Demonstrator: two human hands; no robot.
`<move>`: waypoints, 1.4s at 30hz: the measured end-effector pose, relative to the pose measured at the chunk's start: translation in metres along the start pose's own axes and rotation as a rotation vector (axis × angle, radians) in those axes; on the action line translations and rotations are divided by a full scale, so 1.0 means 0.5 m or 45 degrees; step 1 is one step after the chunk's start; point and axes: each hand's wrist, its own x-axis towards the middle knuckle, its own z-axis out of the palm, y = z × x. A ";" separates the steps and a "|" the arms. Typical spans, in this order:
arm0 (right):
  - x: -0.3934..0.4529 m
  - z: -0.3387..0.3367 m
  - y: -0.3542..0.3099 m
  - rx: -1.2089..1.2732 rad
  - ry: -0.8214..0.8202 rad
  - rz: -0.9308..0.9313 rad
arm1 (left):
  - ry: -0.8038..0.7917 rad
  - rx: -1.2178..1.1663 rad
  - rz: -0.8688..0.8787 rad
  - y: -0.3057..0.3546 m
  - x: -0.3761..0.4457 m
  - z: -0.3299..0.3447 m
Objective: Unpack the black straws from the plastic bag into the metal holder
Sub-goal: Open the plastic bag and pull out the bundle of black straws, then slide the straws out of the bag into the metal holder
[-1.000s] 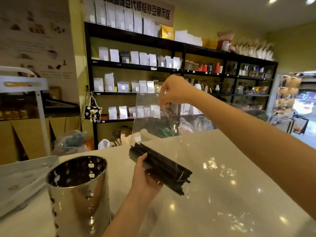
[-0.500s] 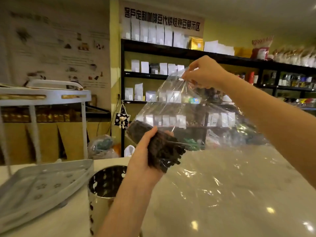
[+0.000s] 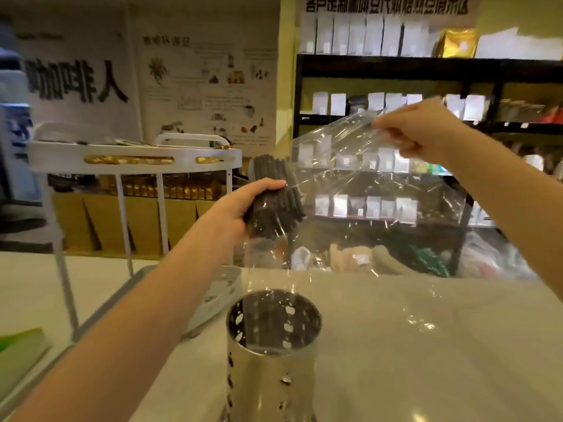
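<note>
Head view shows the left hand (image 3: 243,208) wrapped around a bundle of black straws (image 3: 275,196), fingers curled over the front and thumb behind, held in the air well above the surface (image 3: 426,345). The bundle stands nearly upright, tilted a little, its lower ends pointing down toward the metal holder (image 3: 272,339). That placement looks deliberate: the straws hang almost over the holder's open mouth, so they can go straight down once free.

Up and to the right, the right hand (image 3: 417,132) pinches the edge of the clear plastic bag (image 3: 365,184) between closed fingers and draws it away from the bundle. The film stretches taut between the two hands and trails down in loose folds toward the holder. Pulling one way while the other hand anchors the straws seems meant to slide the wrapper off; part of it clings around the bundle's lower half, so the straws are not yet fully out.

The holder stands upright on the surface, perforated, and looks empty inside.
</note>
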 end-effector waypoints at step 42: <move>-0.216 0.072 0.017 0.396 0.482 -0.774 | -0.099 0.361 0.719 -0.017 -0.036 -0.050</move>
